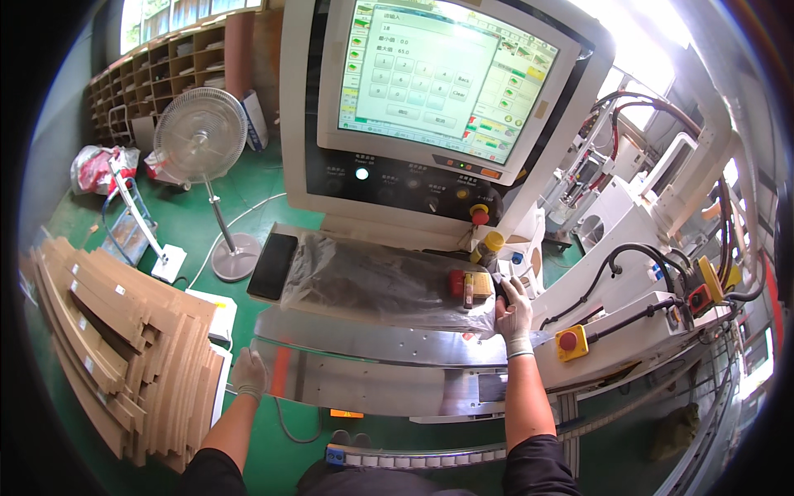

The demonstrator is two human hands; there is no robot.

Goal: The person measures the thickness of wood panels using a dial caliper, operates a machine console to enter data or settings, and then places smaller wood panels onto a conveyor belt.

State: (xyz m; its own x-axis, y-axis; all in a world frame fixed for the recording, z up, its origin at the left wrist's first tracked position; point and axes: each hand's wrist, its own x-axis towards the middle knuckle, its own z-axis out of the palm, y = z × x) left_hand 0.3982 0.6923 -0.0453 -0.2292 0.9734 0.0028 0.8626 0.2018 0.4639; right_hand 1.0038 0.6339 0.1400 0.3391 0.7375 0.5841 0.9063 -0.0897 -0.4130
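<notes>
Perhaps the block (480,286) on the film (356,277) was endangered by a slipping right hand (514,309), whose grip couldn't be told.

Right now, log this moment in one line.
left hand: beside left end of metal table; right hand: at right end of plastic sheet; screen: keypad shown

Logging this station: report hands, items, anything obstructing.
White-gloved left hand beside silver metal bench. White-gloved right hand at small black object. Possible clutter: small red object on clear plastic sheet.
</notes>
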